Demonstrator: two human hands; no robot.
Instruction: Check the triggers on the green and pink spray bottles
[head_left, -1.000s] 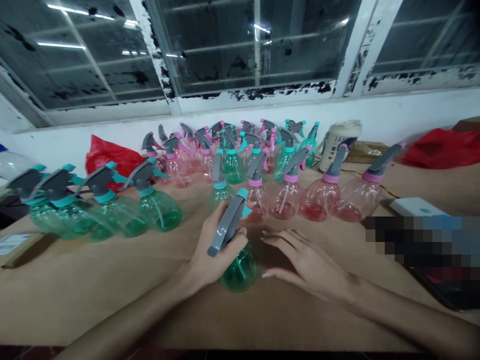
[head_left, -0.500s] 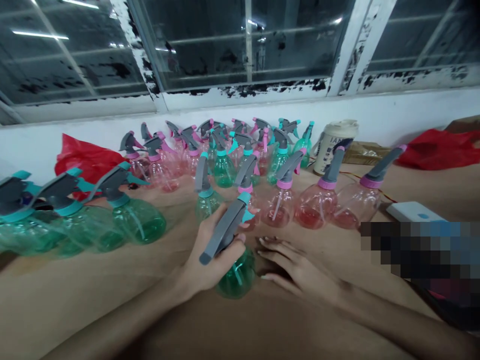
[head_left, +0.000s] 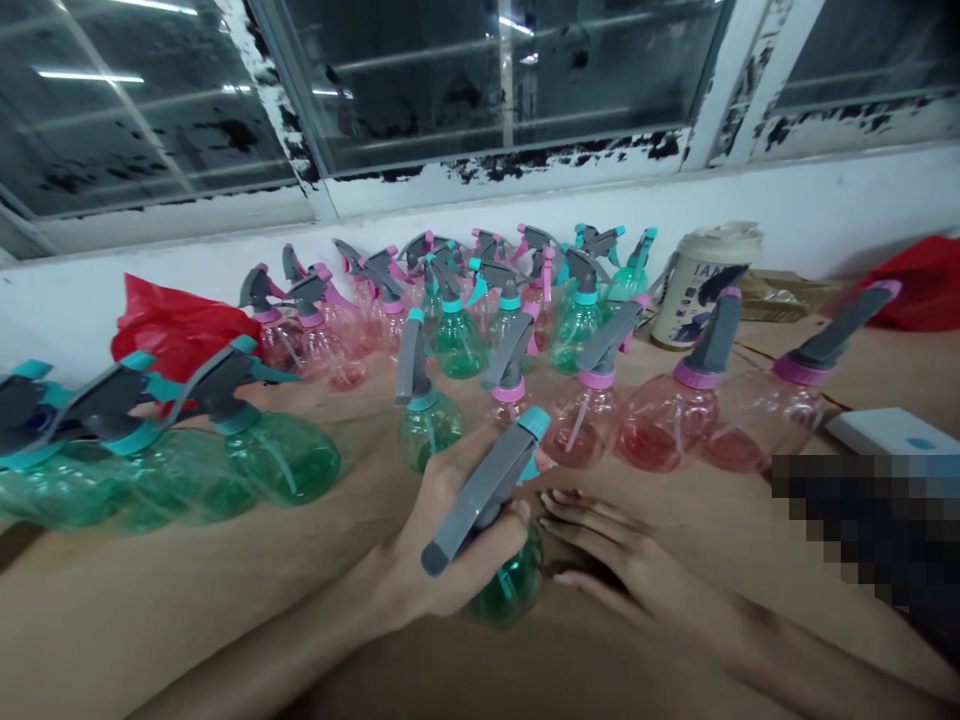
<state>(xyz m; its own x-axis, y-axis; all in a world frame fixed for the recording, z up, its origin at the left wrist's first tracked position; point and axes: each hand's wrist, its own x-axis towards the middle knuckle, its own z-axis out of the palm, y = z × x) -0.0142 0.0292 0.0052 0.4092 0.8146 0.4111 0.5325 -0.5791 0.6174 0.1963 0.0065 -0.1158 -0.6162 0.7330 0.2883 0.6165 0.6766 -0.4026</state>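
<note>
My left hand [head_left: 439, 490] is wrapped round the neck of a green spray bottle [head_left: 514, 585] with a grey and turquoise spray head. This bottle leans slightly, its nozzle pointing away from me and its lever towards me. To its right my right hand [head_left: 619, 545] rests low over the table, fingers stretched out and holding nothing. Just beyond my left hand stands another green spray bottle [head_left: 431, 430]. A row of pink spray bottles, one of them here [head_left: 667, 425], runs off to the right. On the left are several green spray bottles [head_left: 289, 460].
Along the wall stand many more pink and green spray bottles [head_left: 459, 340]. A printed cup [head_left: 701, 290] with a lid is beside them. Red plastic bags [head_left: 180, 330] lie at both sides. A white box [head_left: 892, 435] sits at the right, near a blurred-out patch.
The camera view has shifted, so most things sit further right and slightly lower. My left hand keeps its grip on the spray bottle; my right hand keeps its pose.
</note>
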